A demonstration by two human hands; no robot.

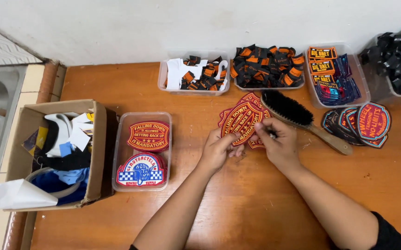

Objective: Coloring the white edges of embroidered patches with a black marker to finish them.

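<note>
Left of the wooden brush (302,118), a clear plastic tray (119,153) held two stacks of embroidered patches, and a cardboard box (99,139) beyond it held cloth scraps. Your forearms angled inward. Your left hand (216,150) and right hand (276,141) pinched a red-and-black shield-shaped patch (239,122) upright between fingertips, just left of the brush.

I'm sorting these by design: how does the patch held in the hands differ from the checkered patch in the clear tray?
The held patch is red and orange on black, shield-shaped, gripped tilted above the table by the left hand and right hand. The checkered patch is blue, white and red with a checkered band, lying flat atop a stack in the clear tray, untouched. Both are embroidered patches with lettering.
</note>
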